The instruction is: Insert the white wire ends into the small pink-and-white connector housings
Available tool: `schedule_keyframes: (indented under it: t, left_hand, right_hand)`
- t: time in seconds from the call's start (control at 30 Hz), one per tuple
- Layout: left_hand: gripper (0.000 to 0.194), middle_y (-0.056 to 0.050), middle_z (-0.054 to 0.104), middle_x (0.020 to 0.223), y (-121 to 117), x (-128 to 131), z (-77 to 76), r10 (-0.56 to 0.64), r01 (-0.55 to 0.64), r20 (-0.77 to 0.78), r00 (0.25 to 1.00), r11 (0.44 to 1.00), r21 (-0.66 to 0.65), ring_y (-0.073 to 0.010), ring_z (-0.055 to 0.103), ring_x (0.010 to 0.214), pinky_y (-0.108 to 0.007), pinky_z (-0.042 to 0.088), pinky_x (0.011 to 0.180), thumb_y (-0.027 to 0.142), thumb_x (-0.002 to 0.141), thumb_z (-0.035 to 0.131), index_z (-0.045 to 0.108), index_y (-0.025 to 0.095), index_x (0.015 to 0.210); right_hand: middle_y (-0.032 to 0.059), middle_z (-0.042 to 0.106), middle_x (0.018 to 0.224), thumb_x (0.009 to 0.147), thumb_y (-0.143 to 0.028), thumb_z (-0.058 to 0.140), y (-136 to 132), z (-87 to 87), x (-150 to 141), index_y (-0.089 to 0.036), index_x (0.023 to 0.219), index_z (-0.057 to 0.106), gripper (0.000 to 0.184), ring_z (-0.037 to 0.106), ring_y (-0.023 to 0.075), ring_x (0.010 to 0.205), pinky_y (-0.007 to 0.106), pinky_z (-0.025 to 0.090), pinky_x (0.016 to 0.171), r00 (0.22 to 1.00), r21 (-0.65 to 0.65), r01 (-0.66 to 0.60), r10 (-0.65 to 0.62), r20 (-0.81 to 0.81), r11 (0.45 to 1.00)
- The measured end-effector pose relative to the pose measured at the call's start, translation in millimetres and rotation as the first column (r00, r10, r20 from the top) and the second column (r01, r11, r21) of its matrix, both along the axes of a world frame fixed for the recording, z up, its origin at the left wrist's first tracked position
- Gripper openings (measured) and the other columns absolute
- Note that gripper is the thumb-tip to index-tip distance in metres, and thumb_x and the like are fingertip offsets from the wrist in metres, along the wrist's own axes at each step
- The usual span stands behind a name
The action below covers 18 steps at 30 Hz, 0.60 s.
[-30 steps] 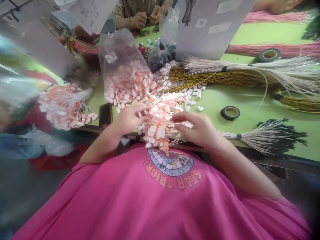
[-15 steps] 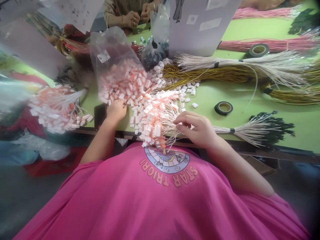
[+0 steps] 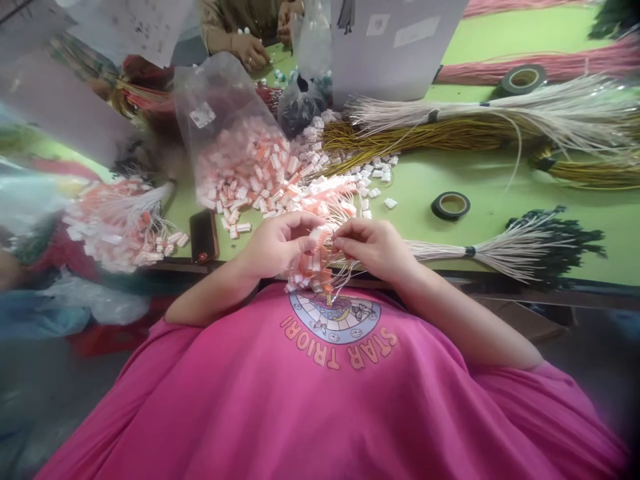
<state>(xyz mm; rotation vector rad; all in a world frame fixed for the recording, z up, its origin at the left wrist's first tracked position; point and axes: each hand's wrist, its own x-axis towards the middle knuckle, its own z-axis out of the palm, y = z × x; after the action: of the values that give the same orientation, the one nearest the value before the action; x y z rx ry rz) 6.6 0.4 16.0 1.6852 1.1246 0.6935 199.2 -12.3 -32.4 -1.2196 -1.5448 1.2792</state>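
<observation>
My left hand is closed in a pinch on a small white-and-orange plastic connector, partly covered by the fingers. Facing it, fingertips almost meeting, my right hand pinches what looks like the end of a thin white wire; the tip itself is too small to make out. Beneath both hands lies a bundle of white wires, bound with black tape, with many connectors clustered on its near left end. Dark connectors cover its right end. Loose connectors spill from a clear plastic bag behind my left hand.
A phone lies left of my left hand, beside another connector bundle. Rolls of black tape and long white and yellow wire bundles lie to the right. Across the table, a person's hands are at work.
My left hand has moved right from the loose connectors to the bundle and now holds a connector. My right hand has shifted slightly left, and its fingers have come together at the left hand's fingertips.
</observation>
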Motion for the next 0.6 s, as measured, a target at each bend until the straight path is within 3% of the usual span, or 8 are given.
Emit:
schedule_keyframes:
  t: [0.13, 0.33, 0.6]
  left_hand:
    - [0.024, -0.005, 0.069, 0.089, 4.5, 3.1, -9.0, -0.016, 0.018, -0.057, 0.998, 0.999, 0.029, -0.0123, 0.065, 0.072, -0.024, 0.055, 0.067, 0.020, 0.078, 0.063, 0.063, 0.014, 0.101]
    - [0.029, -0.006, 0.066, 0.104, 1.9, 5.3, -6.2, -0.030, 0.088, -0.223, 0.974, 0.962, 0.259, -0.0139, 0.064, 0.084, -0.026, 0.054, 0.074, 0.016, 0.081, 0.059, 0.064, 0.019, 0.109]
    - [0.022, -0.005, 0.065, 0.096, 5.7, 3.4, -9.3, -0.035, 0.146, -0.276, 0.960, 0.909, 0.390, -0.0136, 0.061, 0.083, -0.028, 0.052, 0.076, 0.016, 0.081, 0.061, 0.066, 0.019, 0.103]
  right_hand:
    - [0.0007, 0.065, 0.069, 0.076, -0.022, 0.057, -2.0, 0.5, 3.0, -0.016, 0.074, 0.066, 0.011, 0.056, 0.0112, 0.062, 0.027, 0.045, 0.060, 1.000, 0.080, 0.007, -0.006, -0.002, 0.997]
    - [-0.0015, 0.058, 0.059, 0.074, -0.016, 0.052, -4.9, -0.8, -0.7, -0.015, 0.067, 0.062, 0.012, 0.048, 0.0084, 0.056, 0.024, 0.037, 0.055, 0.979, 0.271, 0.082, -0.128, 0.157, 0.959]
    - [0.0013, 0.059, 0.062, 0.073, -0.015, 0.048, -6.2, 0.6, -0.6, -0.015, 0.065, 0.058, 0.013, 0.050, 0.0100, 0.058, 0.025, 0.037, 0.057, 0.959, 0.335, 0.037, -0.128, 0.252, 0.942]
